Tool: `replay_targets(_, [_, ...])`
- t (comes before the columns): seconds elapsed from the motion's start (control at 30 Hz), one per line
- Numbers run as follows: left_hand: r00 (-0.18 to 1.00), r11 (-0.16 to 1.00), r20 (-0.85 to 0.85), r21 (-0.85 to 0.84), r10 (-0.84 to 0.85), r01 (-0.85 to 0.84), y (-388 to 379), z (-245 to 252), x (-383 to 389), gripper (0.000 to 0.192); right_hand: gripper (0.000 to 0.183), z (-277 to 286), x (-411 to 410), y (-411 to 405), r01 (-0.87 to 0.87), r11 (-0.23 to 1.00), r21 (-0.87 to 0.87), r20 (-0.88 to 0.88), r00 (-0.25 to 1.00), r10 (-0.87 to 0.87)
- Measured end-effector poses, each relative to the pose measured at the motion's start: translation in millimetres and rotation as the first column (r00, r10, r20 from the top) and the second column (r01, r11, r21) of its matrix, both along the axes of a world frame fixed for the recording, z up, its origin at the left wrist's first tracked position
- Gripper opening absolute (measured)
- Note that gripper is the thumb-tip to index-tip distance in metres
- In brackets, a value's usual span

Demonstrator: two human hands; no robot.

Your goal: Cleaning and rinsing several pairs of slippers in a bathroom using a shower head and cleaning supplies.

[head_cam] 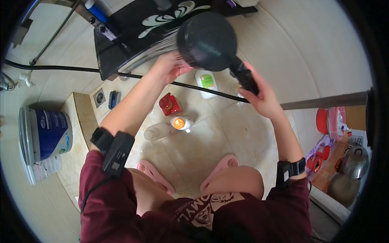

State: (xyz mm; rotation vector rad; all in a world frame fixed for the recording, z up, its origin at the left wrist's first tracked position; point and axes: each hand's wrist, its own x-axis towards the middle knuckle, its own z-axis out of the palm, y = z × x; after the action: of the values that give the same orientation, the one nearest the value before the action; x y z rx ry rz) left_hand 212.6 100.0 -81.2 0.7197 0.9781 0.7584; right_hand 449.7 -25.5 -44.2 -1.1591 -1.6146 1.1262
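Observation:
My right hand (261, 91) grips the handle of a black handheld shower head (209, 42). Water sprays from its face towards the left. In that spray, beside the head, is my left hand (173, 67), blurred and partly covered by the shower head; I see nothing held in it. A black shower hose (194, 87) runs across below both hands. On the wet tiled floor beneath are a white bottle with a green label (207, 81), a red container (169, 104), a white bottle with an orange top (179, 123) and a translucent bottle (156, 131) lying on its side.
A black shelf (121, 33) with a white floral pattern juts out ahead. A blue brush (113, 99) lies by the floor drain (99, 97). At left stands a blue and white bucket (48, 130). A metal rail (325, 100) and a lidded pot (355, 162) are at right.

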Motion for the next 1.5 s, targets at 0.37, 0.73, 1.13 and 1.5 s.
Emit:
replay_targets(0.37, [0.429, 0.149, -0.812, 0.404, -0.396, 0.902, -113.4, -9.4, -53.2, 0.035, 0.059, -46.4, 35.3, -6.6, 0.152, 0.981, 0.122, 0.142, 0.975, -0.169])
replay_targets(0.73, [0.800, 0.828, -0.586, 0.381, -0.129, 0.413, -46.5, 120.6, -38.0, 0.029, 0.059, -35.6, 56.8, -13.6, 0.205, 0.974, 0.098, 0.073, 0.974, -0.213])
replay_targets(1.13, [0.840, 0.758, -0.527, 0.492, -0.132, 0.428, -3.1, 62.2, 5.5, 0.031, 0.059, -7.9, 5.1, -5.5, 0.185, 0.965, 0.186, 0.130, 0.969, -0.211])
replay_targets(1.5, [0.896, 0.727, -0.194, 0.663, 0.400, -0.181, -26.0, 217.4, -159.7, 0.033, 0.062, -67.7, 57.9, 2.1, 0.364, 0.931, 0.006, -0.056, 0.930, -0.363])
